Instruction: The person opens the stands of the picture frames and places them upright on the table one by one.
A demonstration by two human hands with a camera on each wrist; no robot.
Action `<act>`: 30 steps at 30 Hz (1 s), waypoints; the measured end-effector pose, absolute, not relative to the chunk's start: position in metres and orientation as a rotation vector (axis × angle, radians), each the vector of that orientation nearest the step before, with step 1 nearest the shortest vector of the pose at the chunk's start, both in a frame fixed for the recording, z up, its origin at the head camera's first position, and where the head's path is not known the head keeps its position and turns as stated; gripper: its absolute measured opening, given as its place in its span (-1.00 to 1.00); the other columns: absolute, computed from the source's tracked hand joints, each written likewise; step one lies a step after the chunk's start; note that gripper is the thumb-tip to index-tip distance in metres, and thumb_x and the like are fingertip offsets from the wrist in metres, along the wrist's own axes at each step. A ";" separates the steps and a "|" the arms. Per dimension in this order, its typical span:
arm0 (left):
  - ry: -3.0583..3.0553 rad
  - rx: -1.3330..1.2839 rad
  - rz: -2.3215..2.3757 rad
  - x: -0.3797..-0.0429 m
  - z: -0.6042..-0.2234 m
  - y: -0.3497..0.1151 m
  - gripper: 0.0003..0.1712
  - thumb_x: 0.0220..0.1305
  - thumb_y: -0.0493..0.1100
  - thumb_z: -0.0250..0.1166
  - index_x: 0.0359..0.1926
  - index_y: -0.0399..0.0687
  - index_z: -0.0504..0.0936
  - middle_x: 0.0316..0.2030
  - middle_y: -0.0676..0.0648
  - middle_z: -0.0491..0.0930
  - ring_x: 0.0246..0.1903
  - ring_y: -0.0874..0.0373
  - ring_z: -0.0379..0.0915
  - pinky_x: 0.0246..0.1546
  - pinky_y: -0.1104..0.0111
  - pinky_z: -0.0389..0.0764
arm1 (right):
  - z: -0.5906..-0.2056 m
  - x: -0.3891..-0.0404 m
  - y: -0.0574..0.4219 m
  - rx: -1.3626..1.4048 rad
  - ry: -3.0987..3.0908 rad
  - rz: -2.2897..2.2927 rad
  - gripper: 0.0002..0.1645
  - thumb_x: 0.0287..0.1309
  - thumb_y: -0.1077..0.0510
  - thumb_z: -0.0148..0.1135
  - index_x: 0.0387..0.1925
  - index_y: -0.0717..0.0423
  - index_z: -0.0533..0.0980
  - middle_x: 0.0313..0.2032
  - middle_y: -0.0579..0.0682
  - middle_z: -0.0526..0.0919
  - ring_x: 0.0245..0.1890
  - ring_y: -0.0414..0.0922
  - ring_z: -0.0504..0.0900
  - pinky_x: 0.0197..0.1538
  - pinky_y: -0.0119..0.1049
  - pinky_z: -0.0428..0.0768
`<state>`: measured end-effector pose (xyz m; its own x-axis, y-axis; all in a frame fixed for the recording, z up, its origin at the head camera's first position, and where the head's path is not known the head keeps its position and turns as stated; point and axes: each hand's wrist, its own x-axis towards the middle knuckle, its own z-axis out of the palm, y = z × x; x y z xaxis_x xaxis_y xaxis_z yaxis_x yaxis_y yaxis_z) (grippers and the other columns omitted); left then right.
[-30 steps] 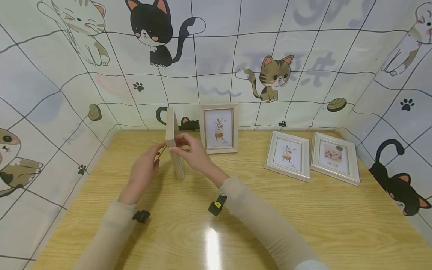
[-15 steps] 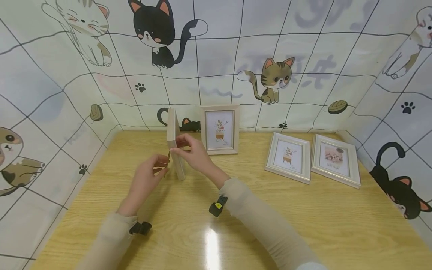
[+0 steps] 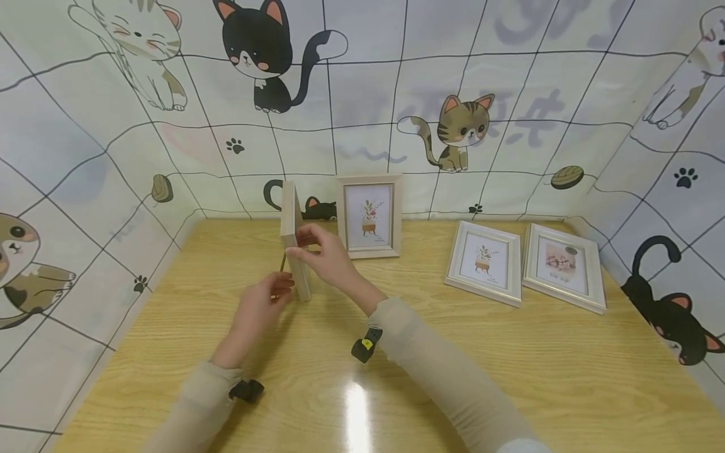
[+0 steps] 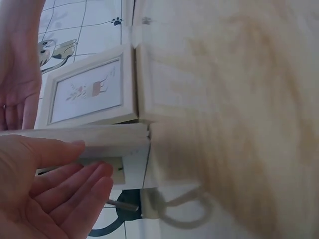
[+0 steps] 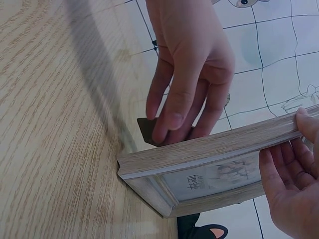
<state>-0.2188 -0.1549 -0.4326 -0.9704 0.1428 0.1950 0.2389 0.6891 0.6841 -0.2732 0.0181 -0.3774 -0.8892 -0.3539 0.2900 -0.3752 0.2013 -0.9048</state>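
A pale wooden picture frame (image 3: 288,212) stands upright on the table, edge toward me. My right hand (image 3: 330,257) grips its near edge, thumb on one side and fingers on the other. On the frame's back is a thin dark stand leg (image 5: 145,130), partly hidden by my left hand (image 3: 259,308). The left wrist view shows that hand's thumb beside the frame's edge and its fingers fairly straight, with a gap between thumb and fingers. The leg's end (image 4: 124,204) shows past the fingers. Whether the fingers press the leg is unclear.
Behind, another frame (image 3: 369,250) with a potted-plant print stands against the cat-patterned wall covering (image 3: 368,88). To the right, a second plant-print frame (image 3: 483,261) and a flower-photo frame (image 3: 563,267) lie face up on the wooden table (image 3: 430,352).
My left hand has moved down and toward me along the frame's back, lower on the stand leg. My right hand and the frame have stayed in place.
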 end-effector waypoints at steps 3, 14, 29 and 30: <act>-2.821 -0.319 -1.128 -0.219 -0.435 -0.152 -0.59 0.34 -0.30 0.26 0.18 -0.35 0.52 -0.01 -0.30 0.70 -0.01 -0.17 0.67 0.02 0.05 0.70 | -0.378 -0.273 0.018 0.739 -2.423 1.816 -0.57 0.27 0.08 0.33 0.09 0.20 0.51 0.04 0.12 0.66 0.07 -0.01 0.64 0.17 -0.25 0.65; -2.886 -0.404 -0.969 -0.220 -0.439 -0.144 -0.60 0.34 -0.33 0.25 0.16 -0.37 0.51 0.02 -0.36 0.67 0.02 -0.24 0.64 0.06 -0.03 0.65 | -0.377 -0.273 0.018 0.738 -2.426 1.823 -0.57 0.28 0.07 0.33 0.09 0.19 0.51 0.04 0.11 0.66 0.06 -0.03 0.64 0.18 -0.22 0.64; -2.897 -0.241 -0.906 -0.229 -0.432 -0.142 -0.69 0.27 -0.23 0.38 -0.03 -0.28 0.57 -0.11 -0.24 0.73 -0.11 -0.10 0.70 -0.06 0.08 0.70 | -0.378 -0.274 0.015 0.729 -2.434 1.794 -0.57 0.28 0.06 0.32 0.10 0.17 0.51 0.04 0.09 0.67 0.06 -0.02 0.65 0.11 -0.20 0.67; -2.889 -0.240 -0.913 -0.230 -0.433 -0.142 -0.69 0.26 -0.22 0.39 -0.04 -0.28 0.56 -0.12 -0.24 0.74 -0.11 -0.10 0.70 -0.06 0.08 0.70 | -0.379 -0.274 0.015 0.727 -2.433 1.794 -0.56 0.27 0.06 0.33 0.10 0.17 0.52 0.04 0.09 0.67 0.06 -0.03 0.65 0.10 -0.20 0.67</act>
